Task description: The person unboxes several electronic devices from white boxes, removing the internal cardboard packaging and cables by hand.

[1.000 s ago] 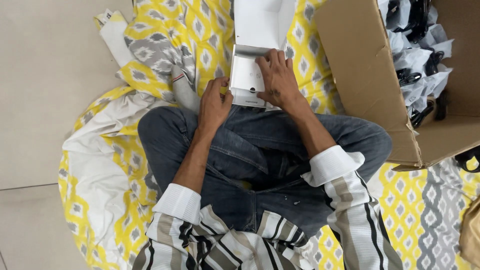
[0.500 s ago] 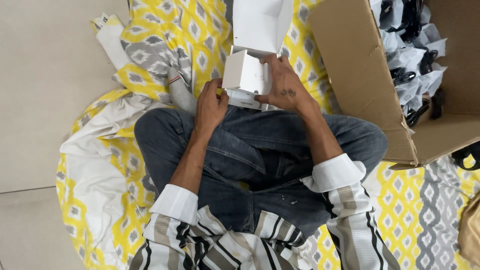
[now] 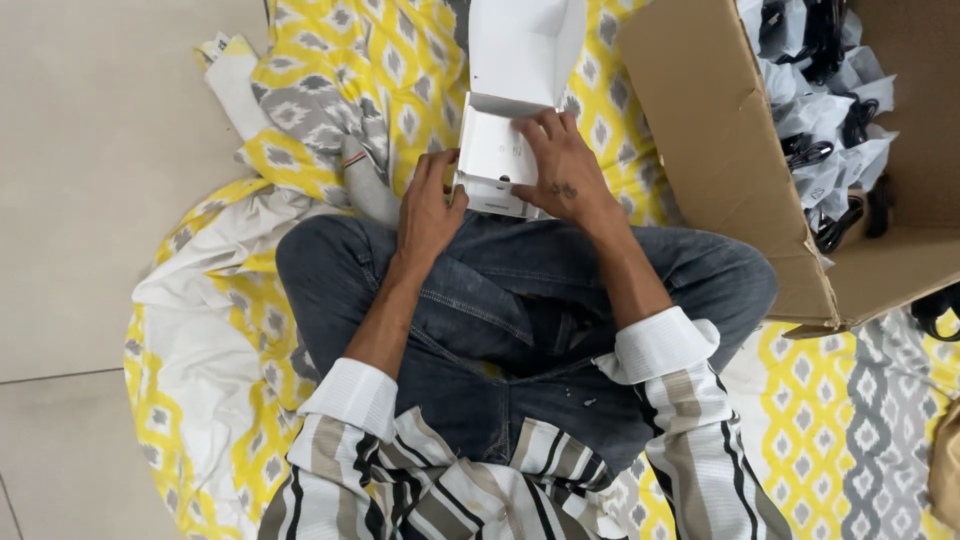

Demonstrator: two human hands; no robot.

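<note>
Open tiled floor [image 3: 90,200] leftward; rightward, the cardboard carton [image 3: 720,150] wall close beside the small white box [image 3: 500,160].
</note>
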